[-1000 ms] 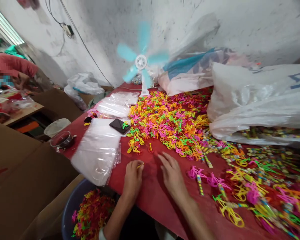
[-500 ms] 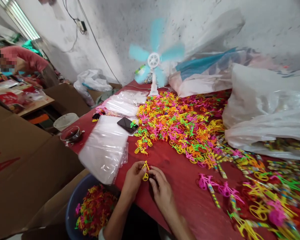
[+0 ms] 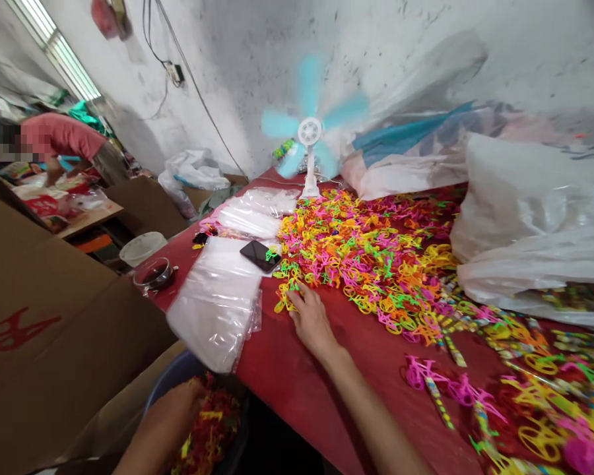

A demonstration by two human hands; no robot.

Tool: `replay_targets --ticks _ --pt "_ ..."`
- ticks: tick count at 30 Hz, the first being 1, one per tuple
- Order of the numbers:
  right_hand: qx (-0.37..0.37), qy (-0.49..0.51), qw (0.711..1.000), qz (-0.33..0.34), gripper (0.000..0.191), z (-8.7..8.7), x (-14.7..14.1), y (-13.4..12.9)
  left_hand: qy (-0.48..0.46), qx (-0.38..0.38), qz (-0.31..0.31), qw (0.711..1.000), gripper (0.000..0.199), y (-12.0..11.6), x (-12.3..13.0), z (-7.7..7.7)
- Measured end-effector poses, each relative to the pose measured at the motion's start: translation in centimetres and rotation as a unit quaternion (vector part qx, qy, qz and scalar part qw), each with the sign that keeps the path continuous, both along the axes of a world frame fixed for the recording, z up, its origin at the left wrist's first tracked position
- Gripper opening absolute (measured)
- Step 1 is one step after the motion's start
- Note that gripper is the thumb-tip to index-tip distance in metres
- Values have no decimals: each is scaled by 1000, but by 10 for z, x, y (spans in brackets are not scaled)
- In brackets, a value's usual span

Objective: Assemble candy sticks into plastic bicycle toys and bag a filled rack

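My left hand [image 3: 185, 402] is down over the blue basin [image 3: 153, 389] below the table's left front edge. Its fingers are blurred against the small coloured plastic pieces [image 3: 212, 415] inside, so their pose is unclear. On the table, my right hand [image 3: 311, 320] reaches forward to the near edge of a large pile of small plastic toy bicycles [image 3: 356, 254]. Its thumb and forefinger are stretched out and apart, at a few yellow and green toy bicycles [image 3: 283, 298]. Pink, orange and red ones make up the rest of the pile.
Clear plastic bags [image 3: 218, 303] lie left of the pile, with a phone [image 3: 260, 255] on them. A spinning fan [image 3: 309, 132] stands behind. Large white sacks [image 3: 529, 218] are at right, a glass pot [image 3: 153, 276] and cardboard box [image 3: 44, 343] at left. Another person [image 3: 72, 138] bends over a far table.
My hands have parted from around a yellow toy bicycle. The left went down to the basin; the right moved forward to the pile's edge. The view has shifted slightly.
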State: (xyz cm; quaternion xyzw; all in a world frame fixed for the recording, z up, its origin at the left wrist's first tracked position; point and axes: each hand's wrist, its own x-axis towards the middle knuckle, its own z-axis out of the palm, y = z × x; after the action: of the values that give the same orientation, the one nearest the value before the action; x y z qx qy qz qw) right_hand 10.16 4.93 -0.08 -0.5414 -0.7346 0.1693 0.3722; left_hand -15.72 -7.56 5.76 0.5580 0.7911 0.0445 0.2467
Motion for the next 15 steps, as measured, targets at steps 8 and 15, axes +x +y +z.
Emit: replay_targets --ticks 8,15 --pt "-60 197 978 -33 13 -25 34 -45 56 -2 7 998 24 11 19 6" --pt "-134 453 877 -87 22 -16 47 -57 -228 220 -57 947 39 52 117 -22"
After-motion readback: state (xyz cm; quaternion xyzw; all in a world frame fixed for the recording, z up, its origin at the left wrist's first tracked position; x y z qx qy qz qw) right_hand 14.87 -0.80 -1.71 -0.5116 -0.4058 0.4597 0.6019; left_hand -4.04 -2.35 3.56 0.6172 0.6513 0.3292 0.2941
